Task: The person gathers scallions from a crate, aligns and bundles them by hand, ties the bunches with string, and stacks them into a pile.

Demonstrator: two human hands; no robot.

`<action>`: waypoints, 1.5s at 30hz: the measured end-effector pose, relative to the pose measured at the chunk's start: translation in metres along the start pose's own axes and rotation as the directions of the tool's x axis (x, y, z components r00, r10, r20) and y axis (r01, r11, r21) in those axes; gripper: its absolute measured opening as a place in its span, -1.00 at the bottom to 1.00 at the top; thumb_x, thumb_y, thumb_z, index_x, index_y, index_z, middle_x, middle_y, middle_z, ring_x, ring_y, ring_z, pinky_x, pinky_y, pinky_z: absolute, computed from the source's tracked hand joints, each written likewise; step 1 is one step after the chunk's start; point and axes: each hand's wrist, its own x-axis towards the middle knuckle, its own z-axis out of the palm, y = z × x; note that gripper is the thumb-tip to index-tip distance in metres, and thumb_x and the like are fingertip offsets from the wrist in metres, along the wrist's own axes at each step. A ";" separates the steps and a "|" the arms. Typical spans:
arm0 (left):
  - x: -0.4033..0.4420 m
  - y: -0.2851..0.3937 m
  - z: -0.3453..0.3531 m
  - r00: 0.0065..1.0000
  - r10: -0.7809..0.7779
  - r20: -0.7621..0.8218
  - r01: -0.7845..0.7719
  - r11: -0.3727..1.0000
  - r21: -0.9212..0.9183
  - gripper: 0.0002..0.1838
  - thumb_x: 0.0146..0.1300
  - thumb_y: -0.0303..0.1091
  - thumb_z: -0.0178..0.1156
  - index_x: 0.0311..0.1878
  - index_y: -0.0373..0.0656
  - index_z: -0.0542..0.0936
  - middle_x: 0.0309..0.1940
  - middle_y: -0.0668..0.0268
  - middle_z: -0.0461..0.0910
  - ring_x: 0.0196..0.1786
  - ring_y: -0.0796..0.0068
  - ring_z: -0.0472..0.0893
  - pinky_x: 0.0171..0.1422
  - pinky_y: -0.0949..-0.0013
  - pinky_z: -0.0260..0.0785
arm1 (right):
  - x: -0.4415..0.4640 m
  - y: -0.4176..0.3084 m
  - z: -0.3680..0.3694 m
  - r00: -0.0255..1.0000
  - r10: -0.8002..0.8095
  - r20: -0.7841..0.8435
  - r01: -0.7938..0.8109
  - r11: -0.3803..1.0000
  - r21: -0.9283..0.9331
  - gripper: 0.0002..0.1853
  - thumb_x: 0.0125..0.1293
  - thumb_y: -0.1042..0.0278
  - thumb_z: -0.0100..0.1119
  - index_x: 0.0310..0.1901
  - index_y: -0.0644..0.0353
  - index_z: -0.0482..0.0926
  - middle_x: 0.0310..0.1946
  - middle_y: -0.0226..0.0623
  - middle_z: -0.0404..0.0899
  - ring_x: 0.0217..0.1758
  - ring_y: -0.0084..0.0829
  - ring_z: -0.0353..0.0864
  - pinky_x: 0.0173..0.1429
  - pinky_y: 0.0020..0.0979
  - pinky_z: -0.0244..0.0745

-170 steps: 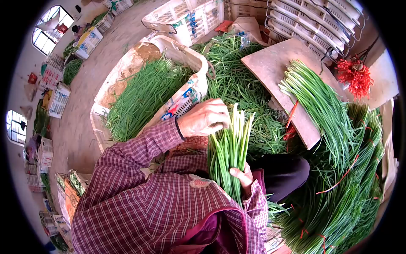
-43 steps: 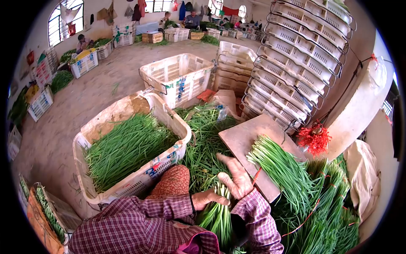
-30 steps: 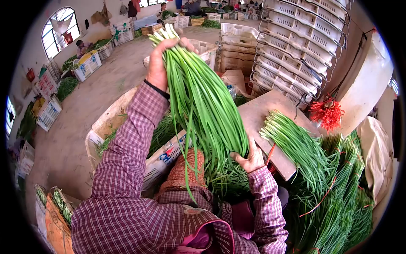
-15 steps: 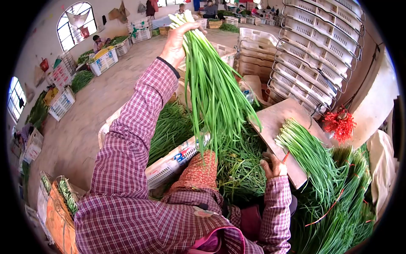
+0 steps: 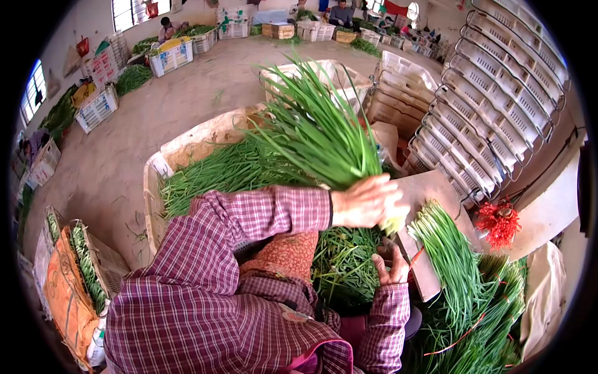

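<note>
Clamping the bunch of green stalks (image 5: 324, 128) near its pale ends, there's the left hand (image 5: 369, 202), blurred, at the end of a nearly level forearm reaching in from the left! The bunch hangs in the air on a diagonal, leaf tips fanned up and left past the filled crate (image 5: 151, 206), pale ends down and right by the board (image 5: 431, 187). Just below, the right hand (image 5: 391, 263) points upward, thumb and fingers apart; whether it touches those ends, can't tell. On the board, 1 other bunch (image 5: 443, 246)!
</note>
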 end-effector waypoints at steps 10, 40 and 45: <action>-0.174 0.151 0.130 0.680 0.141 0.720 0.224 0.894 -0.387 -0.73 0.39 -0.10 -0.03 0.00 -0.03 0.43 -0.21 0.41 0.36 -0.05 0.43 0.31 0.27 0.16 0.12 | -0.064 0.059 0.005 0.966 0.251 0.069 -0.243 0.964 -0.104 -0.65 0.15 0.36 0.26 -0.01 0.24 0.58 -0.32 -0.12 0.69 -0.25 -0.37 0.70 -0.10 -0.38 0.58; -0.199 0.163 0.154 0.857 0.115 0.502 0.152 0.875 -0.460 -0.84 0.22 -0.30 0.06 -0.44 -0.14 0.43 -0.58 0.29 0.44 -0.43 0.39 0.46 -0.16 0.29 0.27 | -0.034 0.024 0.072 0.984 0.146 0.102 -0.159 0.979 0.131 -0.80 0.26 0.41 0.18 -0.13 0.32 0.60 -0.40 -0.27 0.66 -0.43 -0.58 0.60 -0.27 -0.51 0.55; -0.212 0.180 0.160 0.927 0.040 0.373 0.060 0.966 -0.251 -0.80 -0.09 -0.28 0.19 -0.73 -0.06 0.47 -0.75 0.46 0.43 -0.54 0.45 0.44 -0.32 0.30 0.21 | 0.021 -0.036 0.112 0.978 -0.084 0.190 0.068 0.994 0.090 -0.80 0.27 0.29 0.17 -0.31 0.28 0.59 -0.58 -0.34 0.60 -0.56 -0.54 0.54 -0.40 -0.46 0.48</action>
